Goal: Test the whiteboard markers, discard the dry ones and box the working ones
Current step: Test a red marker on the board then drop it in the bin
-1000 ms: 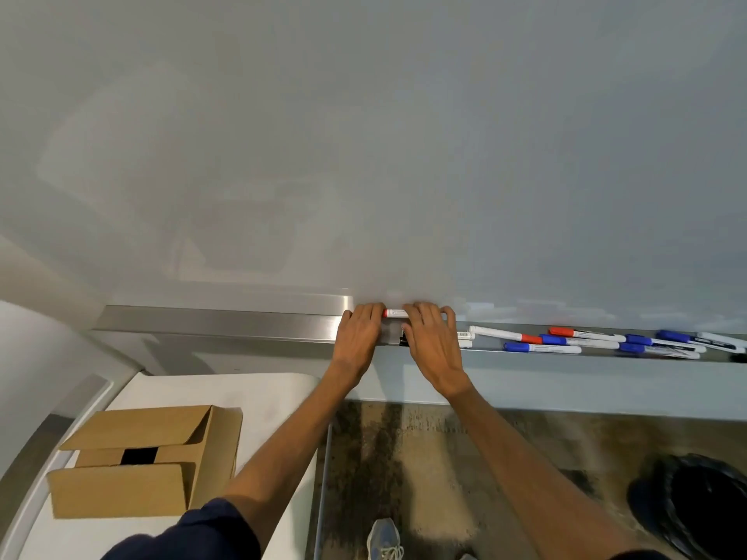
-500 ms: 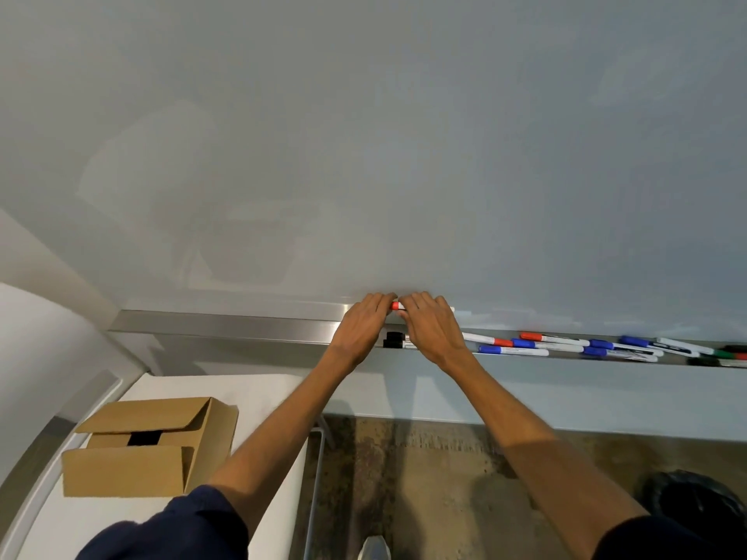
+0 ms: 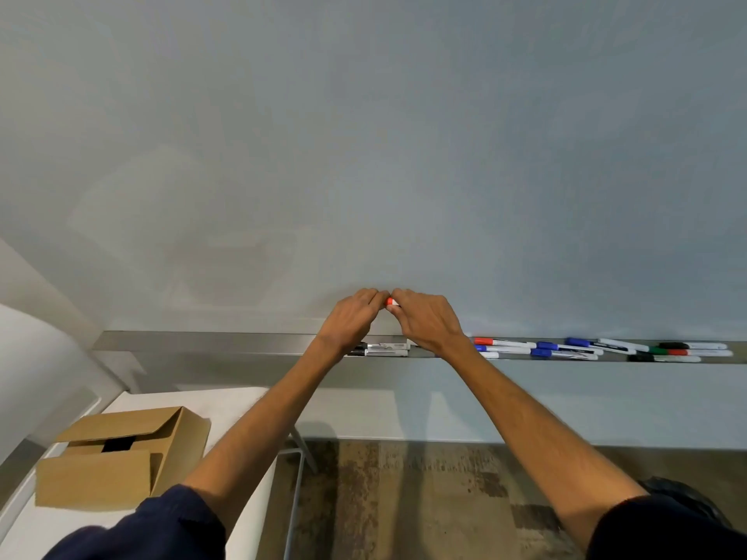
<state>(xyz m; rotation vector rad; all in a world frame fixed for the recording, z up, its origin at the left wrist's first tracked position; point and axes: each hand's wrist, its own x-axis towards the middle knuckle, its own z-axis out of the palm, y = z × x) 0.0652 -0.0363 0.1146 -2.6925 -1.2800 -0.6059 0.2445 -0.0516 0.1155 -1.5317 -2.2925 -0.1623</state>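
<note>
- Since a second ago, both hands have lifted off the tray and drawn together, so less of the red marker shows between them.
- The left hand point(image 3: 355, 317) and the right hand point(image 3: 428, 322) meet fingertip to fingertip in front of the whiteboard point(image 3: 404, 155), just above the metal tray point(image 3: 202, 343).
- Both hands curl their fingers onto the red marker point(image 3: 391, 302). Only its red cap and a sliver of white barrel show.
- Two black markers point(image 3: 382, 349) lie in the tray under the left wrist.
- The other markers point(image 3: 574, 349), capped in blue, red, green and black, lie along the tray to the right.
- The cardboard box point(image 3: 121, 458), its flaps partly open, sits on the white table point(image 3: 226, 402), well apart from the hands.
- A dark bin point(image 3: 683, 495) shows at the lower right.
</note>
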